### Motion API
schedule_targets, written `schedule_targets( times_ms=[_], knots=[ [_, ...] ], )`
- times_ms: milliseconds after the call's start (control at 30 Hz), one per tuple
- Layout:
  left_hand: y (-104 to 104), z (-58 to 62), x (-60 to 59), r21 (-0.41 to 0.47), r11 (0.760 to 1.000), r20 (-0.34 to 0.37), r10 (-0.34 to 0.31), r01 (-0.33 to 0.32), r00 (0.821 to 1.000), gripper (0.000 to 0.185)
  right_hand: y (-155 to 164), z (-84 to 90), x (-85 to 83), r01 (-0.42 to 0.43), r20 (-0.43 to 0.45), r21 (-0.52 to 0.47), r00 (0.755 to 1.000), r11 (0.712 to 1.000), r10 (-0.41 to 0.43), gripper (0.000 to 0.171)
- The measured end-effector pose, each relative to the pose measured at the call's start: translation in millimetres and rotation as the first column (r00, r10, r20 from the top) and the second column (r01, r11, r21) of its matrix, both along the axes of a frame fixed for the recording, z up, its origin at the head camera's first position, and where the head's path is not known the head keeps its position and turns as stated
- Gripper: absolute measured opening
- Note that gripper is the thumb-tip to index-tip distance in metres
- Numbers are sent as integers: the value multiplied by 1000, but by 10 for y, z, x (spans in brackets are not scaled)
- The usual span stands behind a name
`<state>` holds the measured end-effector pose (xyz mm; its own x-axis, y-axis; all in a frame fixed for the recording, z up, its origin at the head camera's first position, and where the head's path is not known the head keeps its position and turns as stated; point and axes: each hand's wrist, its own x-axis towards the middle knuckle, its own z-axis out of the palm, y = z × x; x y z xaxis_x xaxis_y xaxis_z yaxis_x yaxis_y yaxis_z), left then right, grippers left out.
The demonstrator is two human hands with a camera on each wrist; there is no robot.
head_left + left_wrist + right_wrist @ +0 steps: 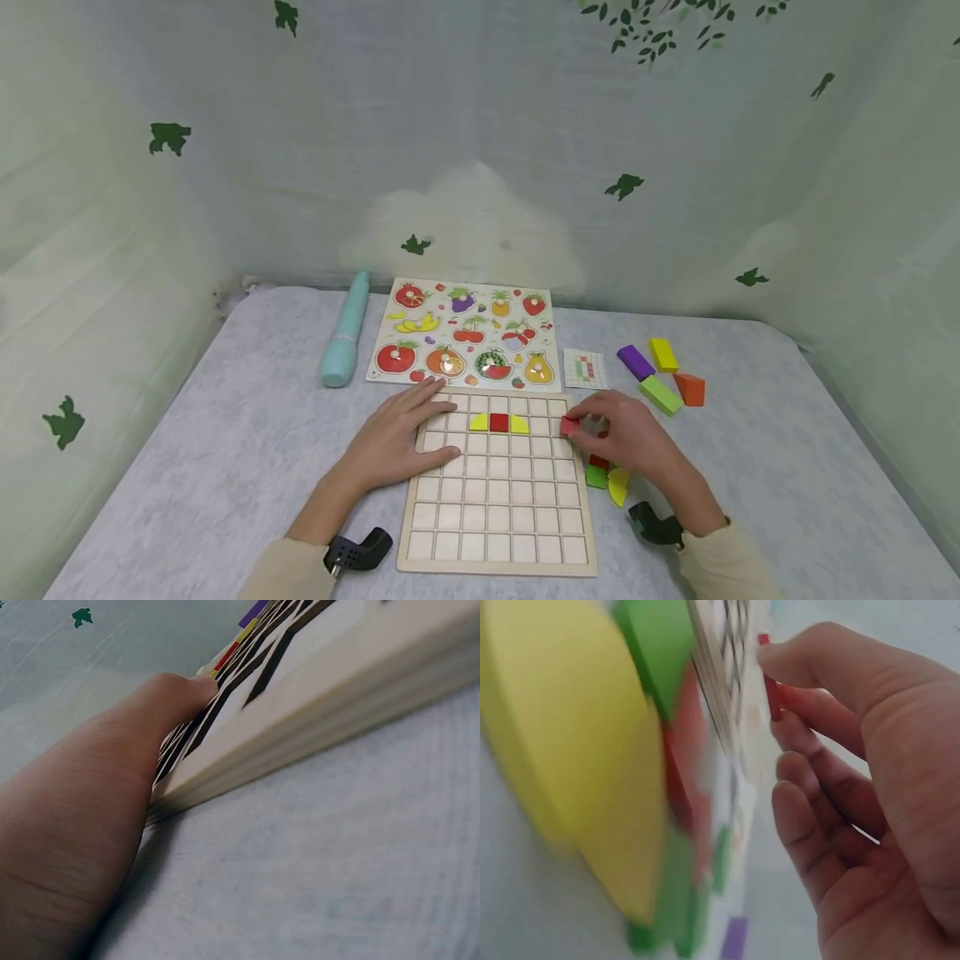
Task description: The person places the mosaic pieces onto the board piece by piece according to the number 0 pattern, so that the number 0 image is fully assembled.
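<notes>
The left hand (396, 435), fingers extended, seems to brace the board (497, 518) at left, while the right hand (628, 430) pinches a red piece (568, 426), best lowered level.

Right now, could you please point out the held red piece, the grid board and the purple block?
Held red piece (568, 427), head view: its uncovered part.
Grid board (498, 493), head view: a bare cell.
Purple block (636, 362), head view: its top.

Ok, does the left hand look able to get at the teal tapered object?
Probably yes: the left hand rests on the grid board, holding nothing, and only tablecloth shows between it and the teal tapered object. It would need to leave the board.
</notes>
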<state>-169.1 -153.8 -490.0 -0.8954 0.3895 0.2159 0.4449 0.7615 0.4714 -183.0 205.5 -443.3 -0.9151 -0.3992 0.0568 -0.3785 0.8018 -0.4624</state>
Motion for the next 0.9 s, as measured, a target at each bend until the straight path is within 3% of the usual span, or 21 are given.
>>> schedule_targets(
  times_ms=[367, 900],
  knots=[
    [1, 1, 1, -5, 1000, -3, 3, -3, 1000, 64, -353, -98, 127, -176, -78, -31, 982, 984, 173, 20],
    [6, -2, -4, -11, 1000, 6, 6, -6, 1000, 64, -494, -131, 195, -203, -127, -3, 971, 979, 201, 23]
  ],
)
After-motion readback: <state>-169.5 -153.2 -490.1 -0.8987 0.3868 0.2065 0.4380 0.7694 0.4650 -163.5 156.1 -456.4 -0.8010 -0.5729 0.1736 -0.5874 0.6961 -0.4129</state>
